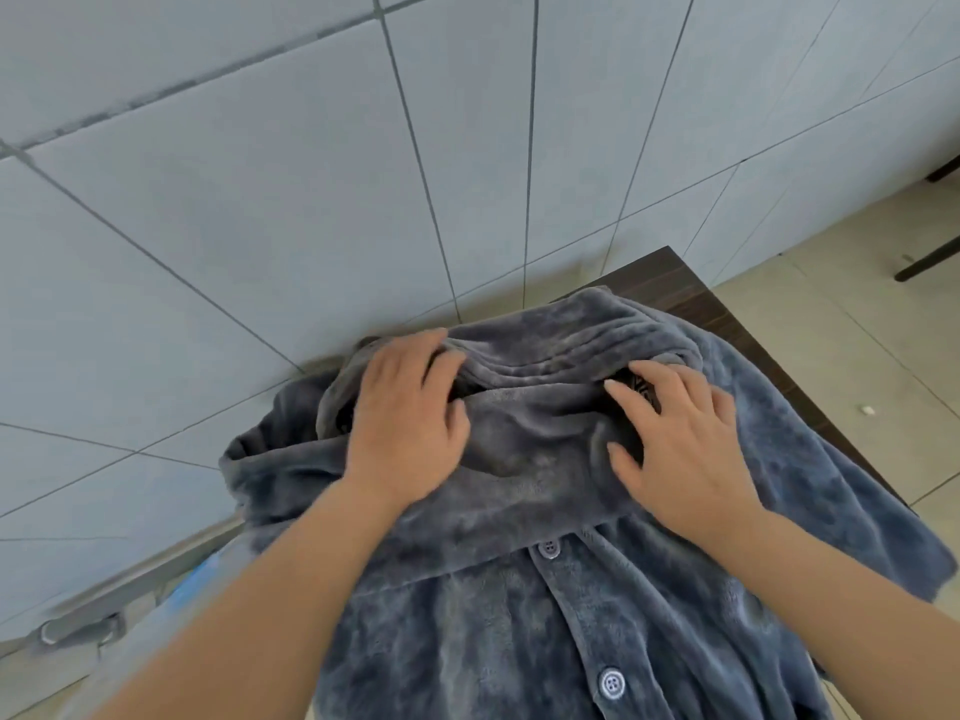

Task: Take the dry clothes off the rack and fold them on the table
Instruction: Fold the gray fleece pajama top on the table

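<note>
Shirt, grey and fleecy with buttons down the front, lies spread on the dark table in front of me, collar end farthest from me, near the tiled wall. It covers most of the tabletop, and only the far right corner of wood shows. One sleeve hangs off the left edge, and the right side drapes over the right edge.

My left hand lies on the collar's left side, fingers bent into the folds and thumb against the cloth; I cannot tell whether it pinches the fabric or only presses. My right hand rests flat on the collar's right side, fingers spread and nearly straight, gripping nothing.

Both hands sit at the shoulders, I judge, to smooth and square the collar so the shirt lies flat before folding. Folding itself looks barely begun. Thick pile could bunch under the palms, and the overhanging parts may drag the garment sideways.

At lower left, blurred, are a metal rail and something blue.
</note>
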A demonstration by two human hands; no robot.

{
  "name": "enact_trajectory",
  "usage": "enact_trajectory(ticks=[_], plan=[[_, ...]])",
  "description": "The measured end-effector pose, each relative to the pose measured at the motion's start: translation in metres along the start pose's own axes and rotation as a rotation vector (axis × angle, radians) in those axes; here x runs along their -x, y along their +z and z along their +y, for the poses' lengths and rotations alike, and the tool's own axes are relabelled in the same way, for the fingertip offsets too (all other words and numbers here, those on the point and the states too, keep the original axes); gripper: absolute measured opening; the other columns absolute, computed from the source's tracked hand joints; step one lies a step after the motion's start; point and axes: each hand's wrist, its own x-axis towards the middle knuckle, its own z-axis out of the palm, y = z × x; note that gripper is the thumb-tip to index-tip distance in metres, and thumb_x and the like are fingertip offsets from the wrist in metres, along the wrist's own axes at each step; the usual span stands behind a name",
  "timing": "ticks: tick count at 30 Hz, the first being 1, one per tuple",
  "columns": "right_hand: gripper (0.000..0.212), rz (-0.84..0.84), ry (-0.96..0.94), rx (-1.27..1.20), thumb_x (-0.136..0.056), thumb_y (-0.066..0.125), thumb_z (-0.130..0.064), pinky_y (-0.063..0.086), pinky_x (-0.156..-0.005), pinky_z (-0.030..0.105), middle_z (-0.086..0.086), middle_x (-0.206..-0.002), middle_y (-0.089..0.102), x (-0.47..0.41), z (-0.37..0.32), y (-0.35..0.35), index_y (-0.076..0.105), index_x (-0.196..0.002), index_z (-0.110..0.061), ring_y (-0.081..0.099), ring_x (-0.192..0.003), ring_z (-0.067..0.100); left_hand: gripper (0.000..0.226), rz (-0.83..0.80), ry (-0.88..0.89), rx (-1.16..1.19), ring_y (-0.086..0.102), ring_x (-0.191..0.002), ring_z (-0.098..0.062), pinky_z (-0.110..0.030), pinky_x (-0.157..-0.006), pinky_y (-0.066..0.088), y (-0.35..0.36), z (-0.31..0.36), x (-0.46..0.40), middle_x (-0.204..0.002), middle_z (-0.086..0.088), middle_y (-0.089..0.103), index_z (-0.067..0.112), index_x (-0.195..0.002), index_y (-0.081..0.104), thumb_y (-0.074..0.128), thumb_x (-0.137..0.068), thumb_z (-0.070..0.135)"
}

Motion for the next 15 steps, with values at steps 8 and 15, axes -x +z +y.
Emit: enact_trajectory(ticks=[8,15], plan=[[0.026,0.318,0.367,-0.468,-0.093,0.059,-0.015,0.038,-0.089,0.029,0.01,-0.126,0.047,0.005,0.03,0.005,0.059,-0.118,-0.009,0.052,-0.11,0.027,0.054,-0.372,-0.175,-0.04,0.017,-0.141,-0.029,-0.044,-0.113,0.024,0.02,0.041,0.024,-0.154,-0.008,0.02,0.026,-0.138,0.04,0.049,-0.088,0.046],[0.022,-0.094,0.404,-0.157,-0.088,0.057,-0.025,0.037,-0.089,0.043,0.009,-0.11,0.061,-0.028,0.052,-0.007,0.057,-0.107,-0.014,0.051,-0.112,0.034,0.042,-0.183,0.084,0.182,0.053,-0.114,-0.025,-0.036,-0.095,0.044,0.023,0.08,-0.005,-0.127,-0.003,0.054,0.015,-0.126,0.059,0.067,-0.086,0.025]])
